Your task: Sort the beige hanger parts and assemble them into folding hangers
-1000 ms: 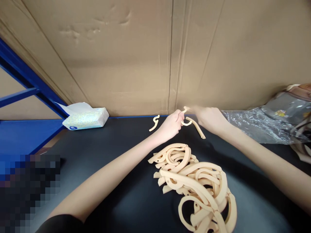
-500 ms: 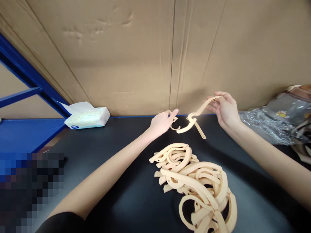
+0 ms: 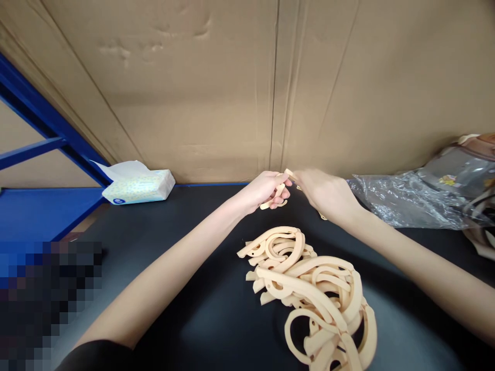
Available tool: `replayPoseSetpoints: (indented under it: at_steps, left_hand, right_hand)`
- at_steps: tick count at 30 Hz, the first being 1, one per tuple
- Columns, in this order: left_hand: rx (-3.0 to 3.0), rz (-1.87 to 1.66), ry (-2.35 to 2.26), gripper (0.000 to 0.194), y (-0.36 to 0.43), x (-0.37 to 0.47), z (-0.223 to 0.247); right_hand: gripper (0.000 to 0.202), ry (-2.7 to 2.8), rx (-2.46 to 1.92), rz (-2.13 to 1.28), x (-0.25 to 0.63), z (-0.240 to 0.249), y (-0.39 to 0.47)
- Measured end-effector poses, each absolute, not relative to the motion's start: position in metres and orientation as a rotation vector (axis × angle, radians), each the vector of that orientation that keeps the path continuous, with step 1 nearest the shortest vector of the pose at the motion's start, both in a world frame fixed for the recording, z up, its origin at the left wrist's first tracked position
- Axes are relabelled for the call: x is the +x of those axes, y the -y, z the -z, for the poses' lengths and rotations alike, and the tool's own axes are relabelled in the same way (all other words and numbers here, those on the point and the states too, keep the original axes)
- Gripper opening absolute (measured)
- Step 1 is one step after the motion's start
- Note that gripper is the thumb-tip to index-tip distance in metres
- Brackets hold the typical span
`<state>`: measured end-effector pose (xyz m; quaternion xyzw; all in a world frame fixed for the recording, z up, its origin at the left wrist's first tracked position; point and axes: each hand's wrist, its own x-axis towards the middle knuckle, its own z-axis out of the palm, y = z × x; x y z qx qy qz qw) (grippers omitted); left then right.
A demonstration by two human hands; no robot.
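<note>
Beyond the pile, my left hand (image 3: 265, 190) is closed around a beige folding clothes hanger (image 3: 279, 192), with one curved end sticking out below the fingers. Close beside it, my right hand (image 3: 325, 195), partly blurred, pinches a pale end of what looks like the same hanger (image 3: 290, 174). Its fingers are mostly hidden behind the back of the hand. The tip of a beige strip (image 3: 323, 216) shows beneath the right hand. Nearer to me, several beige folding hangers (image 3: 309, 278) lie heaped and overlapping on the black tabletop (image 3: 185, 273).
A tissue pack (image 3: 141, 185) with one tissue pulled up sits at the back left. Clear crinkled plastic (image 3: 406, 201) and a see-through bag (image 3: 452, 167) lie at the right. A cardboard wall (image 3: 201, 103) closes off the back, and a blue metal frame (image 3: 50, 116) stands left.
My right hand has swung left and down to my left hand, bringing the hanger along. My left hand has closed on the hanger. The pile stays as it was.
</note>
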<state>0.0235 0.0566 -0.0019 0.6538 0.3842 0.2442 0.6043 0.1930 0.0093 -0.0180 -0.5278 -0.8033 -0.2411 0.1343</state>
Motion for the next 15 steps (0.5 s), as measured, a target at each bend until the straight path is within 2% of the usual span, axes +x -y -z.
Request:
replayPoseSetpoints:
  at_steps: [4,7,11,13,15]
  left_hand:
    - [1.695,-0.645,-1.056,0.029,-0.048,0.032,0.008]
    - [1.874,-0.781,-1.167,0.026,-0.050,0.029,0.016]
    - [2.004,-0.818,-1.319,0.030,-0.075,-0.002,0.025]
    - [2.019,-0.731,-1.381,0.034,-0.093,-0.023,0.030]
    - [2.033,-0.637,-1.431,0.027,-0.110,-0.041,0.037]
  right_hand:
    - [0.020,2.210,-1.694,0.140,0.184,0.019,-0.010]
    - [0.027,2.104,-1.675,-0.230,0.195,0.021,-0.021]
    - [0.029,1.960,-1.694,-0.367,0.230,0.033,-0.043]
    - [0.026,1.848,-1.678,-0.317,0.247,0.039,-0.051]
    - [0.024,1.756,-1.630,-0.233,0.258,0.043,-0.054]
